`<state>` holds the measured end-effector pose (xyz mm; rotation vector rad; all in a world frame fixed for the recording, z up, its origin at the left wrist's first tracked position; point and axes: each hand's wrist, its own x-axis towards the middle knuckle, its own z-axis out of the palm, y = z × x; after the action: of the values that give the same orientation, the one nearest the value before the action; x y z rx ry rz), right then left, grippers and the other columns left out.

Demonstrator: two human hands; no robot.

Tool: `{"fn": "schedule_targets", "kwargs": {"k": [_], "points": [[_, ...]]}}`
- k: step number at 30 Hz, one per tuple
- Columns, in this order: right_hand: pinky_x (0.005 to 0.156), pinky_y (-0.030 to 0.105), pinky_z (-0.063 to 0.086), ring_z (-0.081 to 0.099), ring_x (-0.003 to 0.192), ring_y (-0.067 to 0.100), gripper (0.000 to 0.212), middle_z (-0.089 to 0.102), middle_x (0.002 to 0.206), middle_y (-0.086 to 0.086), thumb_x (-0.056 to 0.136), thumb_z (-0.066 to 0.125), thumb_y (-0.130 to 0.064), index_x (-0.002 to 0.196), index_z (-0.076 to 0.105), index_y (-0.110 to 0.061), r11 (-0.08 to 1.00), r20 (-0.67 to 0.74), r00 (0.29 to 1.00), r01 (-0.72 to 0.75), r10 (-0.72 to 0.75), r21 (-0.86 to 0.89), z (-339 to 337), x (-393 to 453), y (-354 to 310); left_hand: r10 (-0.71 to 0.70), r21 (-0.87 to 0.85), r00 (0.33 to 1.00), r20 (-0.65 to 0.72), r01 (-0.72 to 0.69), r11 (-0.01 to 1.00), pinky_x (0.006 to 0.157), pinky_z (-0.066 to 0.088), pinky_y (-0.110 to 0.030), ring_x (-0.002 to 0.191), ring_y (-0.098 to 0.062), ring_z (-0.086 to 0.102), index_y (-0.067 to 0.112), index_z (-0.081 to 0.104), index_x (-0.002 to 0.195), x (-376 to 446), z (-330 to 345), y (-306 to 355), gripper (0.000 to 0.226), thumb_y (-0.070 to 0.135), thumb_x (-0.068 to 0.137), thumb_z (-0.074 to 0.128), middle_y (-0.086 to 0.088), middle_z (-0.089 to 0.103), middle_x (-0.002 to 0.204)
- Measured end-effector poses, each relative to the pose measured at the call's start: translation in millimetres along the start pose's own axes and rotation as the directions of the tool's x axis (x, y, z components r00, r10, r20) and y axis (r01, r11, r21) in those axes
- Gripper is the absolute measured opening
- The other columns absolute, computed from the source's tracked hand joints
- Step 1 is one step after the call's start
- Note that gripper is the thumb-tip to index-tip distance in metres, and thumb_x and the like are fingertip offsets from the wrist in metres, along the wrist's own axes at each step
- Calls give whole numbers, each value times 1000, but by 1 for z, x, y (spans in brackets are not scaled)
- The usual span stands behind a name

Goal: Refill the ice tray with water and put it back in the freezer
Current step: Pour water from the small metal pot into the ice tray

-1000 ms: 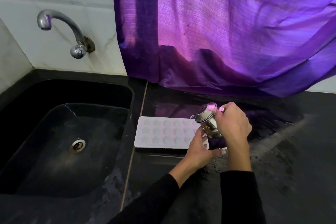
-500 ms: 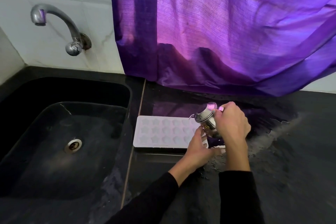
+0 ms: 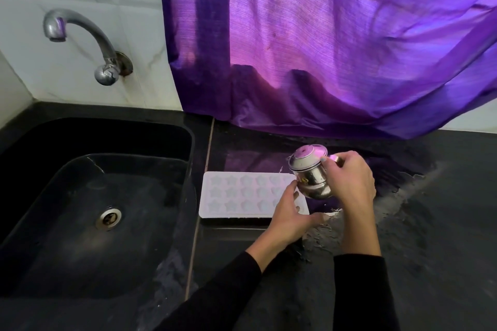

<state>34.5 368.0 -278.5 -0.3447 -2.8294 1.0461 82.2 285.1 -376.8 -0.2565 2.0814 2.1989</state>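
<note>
— Where was the ice tray (image 3: 242,193)?

— It lay flat on the black tabletop (image 3: 430,223), just right of the sink (image 3: 192,142), its star-shaped cells facing up. Its right end was hidden behind the hands and the pot.

— What did the right hand (image 3: 349,183) hold?

— A small steel pot (image 3: 310,173), tilted with its mouth toward the far left, above the tray's right end. The fingers (image 3: 329,162) were curled round its neck and side, the thumb at the rim. Whether any water ran from it could not be told.

— And the left hand (image 3: 289,215)?

— It rested at the tray's near right corner. The fingers were loosely spread and fairly straight, fingertips reaching up to the pot's underside; whether they actually touched it was unclear. The thumb pointed right, over the wet tabletop.

— Anything else nearby?

— A curved tap (image 3: 80,35) on the tiled wall above the sink, and a purple curtain (image 3: 322,48) hanging down to the tabletop behind the pot.
</note>
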Motion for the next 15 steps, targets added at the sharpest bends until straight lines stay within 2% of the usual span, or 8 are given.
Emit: {"fn": "schedule_targets", "kwargs": {"k": [6,15], "points": [[77,34,37,57,103,30,23,65,109,3,90,58,-40,103,61,-22,999,14,999,36,-36,10,0,-7,-13,25,-50,999,-26,-26,998,112,32,-33,128,-3,38,19,33,143,-1,-8,6,88,7,70,81,6,47,139],[76,36,36,57,106,33,22,64,112,6,92,58,-38,107,60,-23,985,32,996,83,-79,-149,15,-14,-30,-27,-59,1000,-4,27,998,95,36,-22,137,-11,34,21,35,140,0,-16,-2,83,11,72,80,1,46,142]]}}
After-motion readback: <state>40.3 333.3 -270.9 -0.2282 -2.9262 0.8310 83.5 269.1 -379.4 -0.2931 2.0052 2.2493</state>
